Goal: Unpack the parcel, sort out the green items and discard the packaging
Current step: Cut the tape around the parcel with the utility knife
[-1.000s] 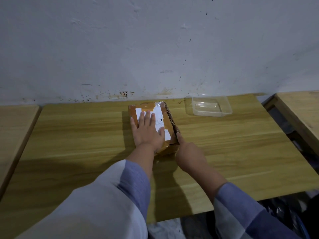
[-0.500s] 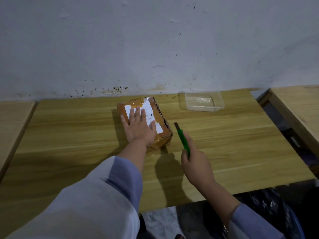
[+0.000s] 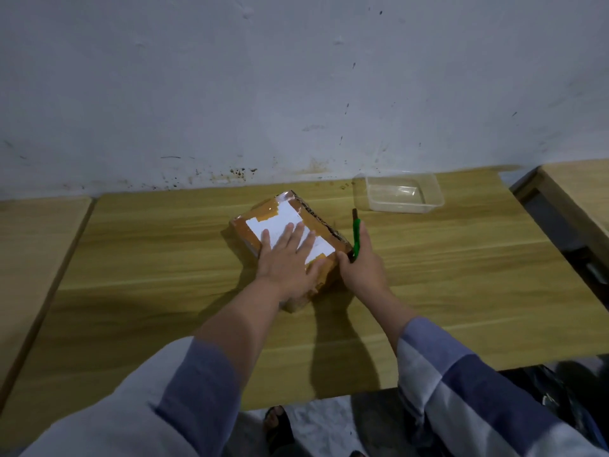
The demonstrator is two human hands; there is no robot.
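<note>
A brown taped cardboard parcel [image 3: 283, 214] with a white label lies in the middle of the wooden table [image 3: 461, 275]. My left hand [image 3: 290, 258] presses flat on its top, fingers straight. My right hand [image 3: 362, 268] grips a green-handled cutter [image 3: 356, 234] right beside the parcel's right side, blade pointing away from me. The parcel is closed, so its contents are hidden.
A clear plastic container [image 3: 403, 194] stands at the back right of the table near the white wall. Other wooden tables flank this one, on the left [image 3: 33, 258] and on the right [image 3: 580, 192]. Dark bags lie on the floor at the lower right [image 3: 560, 390].
My right hand drew back from the parcel, showing the green cutter, then came back against the parcel's right side. My left hand stayed flat on the parcel, which has turned slightly.
</note>
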